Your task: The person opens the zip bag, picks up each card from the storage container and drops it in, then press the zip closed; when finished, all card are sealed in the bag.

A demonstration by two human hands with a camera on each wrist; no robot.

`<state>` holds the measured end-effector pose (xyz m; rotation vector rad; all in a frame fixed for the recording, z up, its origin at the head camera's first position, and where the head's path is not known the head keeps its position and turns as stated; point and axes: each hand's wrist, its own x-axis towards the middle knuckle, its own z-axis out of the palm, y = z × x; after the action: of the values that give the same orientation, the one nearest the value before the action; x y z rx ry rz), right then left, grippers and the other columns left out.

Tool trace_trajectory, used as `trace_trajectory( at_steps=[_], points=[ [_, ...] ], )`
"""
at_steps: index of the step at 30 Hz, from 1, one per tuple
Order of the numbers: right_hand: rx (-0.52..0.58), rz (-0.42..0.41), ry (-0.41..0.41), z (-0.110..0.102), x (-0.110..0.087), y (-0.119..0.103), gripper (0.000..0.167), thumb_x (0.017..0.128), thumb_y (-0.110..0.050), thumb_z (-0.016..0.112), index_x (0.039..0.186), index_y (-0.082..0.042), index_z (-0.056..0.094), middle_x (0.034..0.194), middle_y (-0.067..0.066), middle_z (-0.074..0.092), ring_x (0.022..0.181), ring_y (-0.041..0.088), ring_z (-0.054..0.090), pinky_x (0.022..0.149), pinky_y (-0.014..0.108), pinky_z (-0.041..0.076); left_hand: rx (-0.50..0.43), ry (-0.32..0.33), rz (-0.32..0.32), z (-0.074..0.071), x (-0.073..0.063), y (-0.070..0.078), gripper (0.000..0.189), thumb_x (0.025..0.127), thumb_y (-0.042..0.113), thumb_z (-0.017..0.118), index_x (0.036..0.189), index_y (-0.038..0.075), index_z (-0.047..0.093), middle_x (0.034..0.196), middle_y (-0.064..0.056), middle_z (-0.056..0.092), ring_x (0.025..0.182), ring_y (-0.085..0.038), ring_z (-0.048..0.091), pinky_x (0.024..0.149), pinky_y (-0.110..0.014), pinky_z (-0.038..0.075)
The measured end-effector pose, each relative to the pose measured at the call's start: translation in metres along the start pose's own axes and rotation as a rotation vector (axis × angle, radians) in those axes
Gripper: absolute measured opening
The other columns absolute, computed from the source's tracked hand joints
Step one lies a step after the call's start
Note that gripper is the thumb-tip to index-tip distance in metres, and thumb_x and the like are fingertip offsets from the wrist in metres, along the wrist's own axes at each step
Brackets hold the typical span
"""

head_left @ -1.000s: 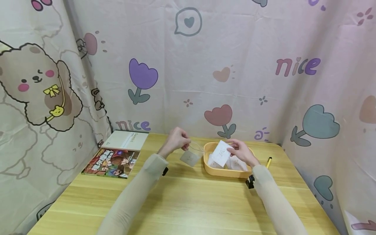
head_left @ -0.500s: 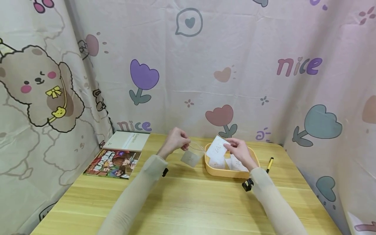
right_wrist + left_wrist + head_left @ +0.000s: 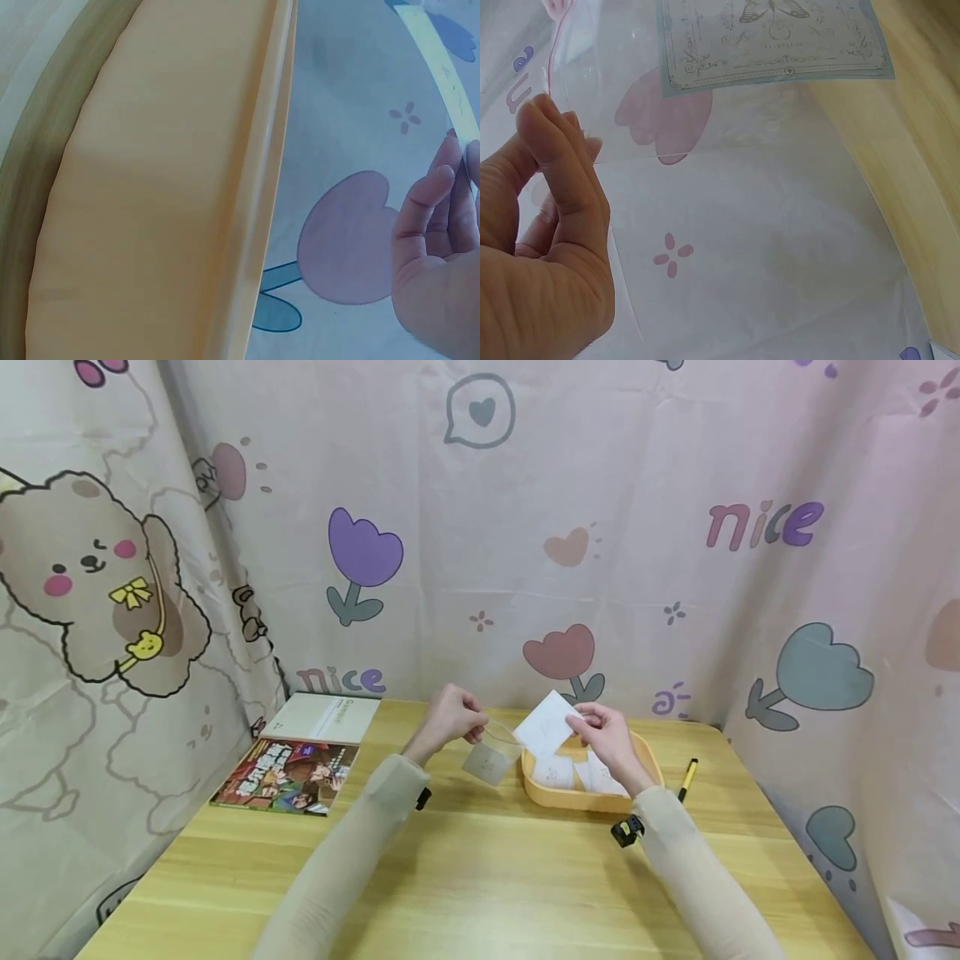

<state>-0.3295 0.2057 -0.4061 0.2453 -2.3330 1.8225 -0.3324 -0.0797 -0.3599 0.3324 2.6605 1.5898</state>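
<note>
My left hand [image 3: 453, 714] pinches the edge of a clear zip bag [image 3: 622, 60], left of the basket. Inside the bag hangs a pale card [image 3: 486, 763], printed with a butterfly and an ornate border in the left wrist view. A white card [image 3: 549, 724] is pinched between the thumb and fingers of my right hand [image 3: 609, 739]; it is raised and tilted above the basket's left part, near the bag's mouth. Beneath it stands the orange-yellow plastic basket [image 3: 555, 798], holding white printed pieces [image 3: 553, 772]. Seen edge-on, the card [image 3: 446, 71] looks thin and slightly bent.
Two books lie at the table's back left, one with a colourful comic cover [image 3: 288, 777], the other pale [image 3: 322, 718]. Right of the basket lies a yellow and black pen [image 3: 687, 779]. A printed curtain [image 3: 450, 527] hangs behind the wooden table [image 3: 480, 877].
My right hand has lifted the white card up and to the left, out over the basket's left end, towards the bag. The left hand stays nearly still with the bag.
</note>
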Motion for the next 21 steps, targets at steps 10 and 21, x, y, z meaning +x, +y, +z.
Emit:
trace_trajectory(
  at_steps=[10,21],
  points=[
    [0.192,-0.046,0.048,0.011,-0.007,-0.005,0.026,0.092,-0.014,0.068,0.108,0.004,0.06,0.067,-0.009,0.07,0.062,0.009,0.066,0.051,0.021,0.051,-0.02,-0.018,0.003,0.002,-0.002,-0.001,0.01,0.082,0.0,0.066,0.073,0.001,0.072,0.066,-0.011,0.07,0.052,-0.02,0.068,0.057,-0.038,0.062],
    [0.267,-0.117,0.053,0.025,-0.01,-0.021,0.026,0.092,-0.013,0.067,0.107,0.006,0.059,0.068,-0.008,0.071,0.062,0.011,0.069,0.05,0.019,0.052,-0.042,-0.017,0.048,0.001,-0.003,0.004,0.01,0.081,-0.002,0.066,0.073,-0.001,0.071,0.063,-0.012,0.069,0.049,-0.018,0.067,0.058,-0.042,0.062]
  ],
)
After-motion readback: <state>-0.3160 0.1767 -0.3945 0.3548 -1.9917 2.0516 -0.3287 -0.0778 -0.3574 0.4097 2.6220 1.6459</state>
